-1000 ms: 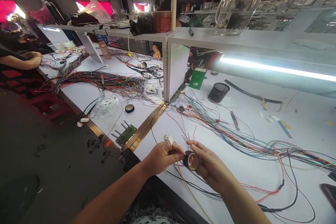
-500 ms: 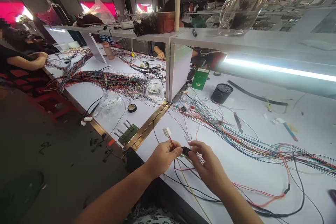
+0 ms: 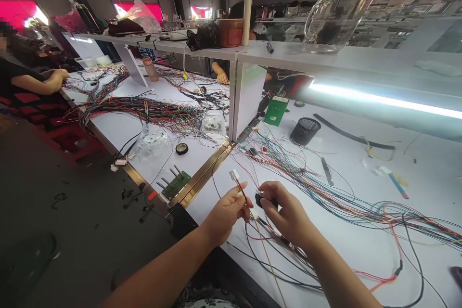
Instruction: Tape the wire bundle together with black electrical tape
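**Hands pinch wires and tape roll at near table edge**

Left hand [image 3: 225, 214] pinches a few thin wires [image 3: 242, 192] between thumb and fingertips, just under the white connector [image 3: 234, 174] that sticks up from them. Right hand [image 3: 288, 214] pinches the black tape roll [image 3: 260, 198] against the same wires, with the fingers hiding most of it. Both hands sit low over the table [image 3: 346, 243], near its front edge.

Change: a second ago the roll faced the camera with its hole showing. Now it is edge-on and tucked against the wires, and more wire shows between connector and left thumb. This reads as tape going round the strands — work mid-way, not done.

Around: black strands [image 3: 274, 267] and red ones loop under the right wrist, close to the held wires — a snag risk. Beyond the hands a coloured harness [image 3: 325, 187] fans across the table to the right. To the left are a green pin jig [image 3: 175, 184], a spare roll [image 3: 181, 148] and a plastic bag [image 3: 153, 142] on the neighbouring table. Further back stand a black mesh cup [image 3: 305, 130], a green box [image 3: 276, 110] and a white divider [image 3: 249, 101]. Above is a shelf [image 3: 325, 60] with a glass jug [image 3: 339, 9]. A co-worker's arm [image 3: 39, 84] is at far left, and another person's hand [image 3: 221, 77] shows behind the divider.
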The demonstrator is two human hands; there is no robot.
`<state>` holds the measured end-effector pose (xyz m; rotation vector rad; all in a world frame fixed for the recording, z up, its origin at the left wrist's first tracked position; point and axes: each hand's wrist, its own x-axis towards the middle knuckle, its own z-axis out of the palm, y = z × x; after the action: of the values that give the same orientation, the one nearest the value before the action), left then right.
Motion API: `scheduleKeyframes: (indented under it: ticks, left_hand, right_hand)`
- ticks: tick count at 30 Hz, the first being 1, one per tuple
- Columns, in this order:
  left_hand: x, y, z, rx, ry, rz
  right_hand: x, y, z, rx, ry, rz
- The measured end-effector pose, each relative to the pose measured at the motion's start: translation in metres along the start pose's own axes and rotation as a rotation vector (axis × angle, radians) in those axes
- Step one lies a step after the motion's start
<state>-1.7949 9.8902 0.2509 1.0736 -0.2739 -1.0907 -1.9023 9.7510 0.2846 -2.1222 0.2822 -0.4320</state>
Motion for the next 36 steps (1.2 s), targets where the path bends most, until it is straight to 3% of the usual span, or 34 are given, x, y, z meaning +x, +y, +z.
scheduleKeyframes:
  ticks: [3,6,14,19,25,36]
  left_hand:
    - [0.001,-0.002,0.003,0.039,0.000,-0.015]
    - [0.000,0.000,0.006,0.112,-0.060,0.013]
    - [-0.010,0.008,0.009,0.213,-0.144,0.031]
    - [-0.010,0.005,0.007,0.115,-0.183,-0.012]
    - [-0.011,0.000,0.007,0.259,-0.156,0.085]
    - [-0.012,-0.010,0.011,0.052,-0.152,0.008]
  right_hand:
    - [0.004,-0.017,-0.001,0.314,-0.209,-0.039]
    - [0.008,-0.025,0.001,0.273,-0.286,-0.075]
    - [0.012,-0.015,-0.004,-0.079,-0.173,-0.085]
    - [0.009,-0.010,-0.004,-0.092,-0.153,-0.079]
    - [0.008,-0.008,-0.005,-0.087,-0.143,-0.095]
    - [0.012,0.008,0.001,-0.115,-0.002,-0.086]
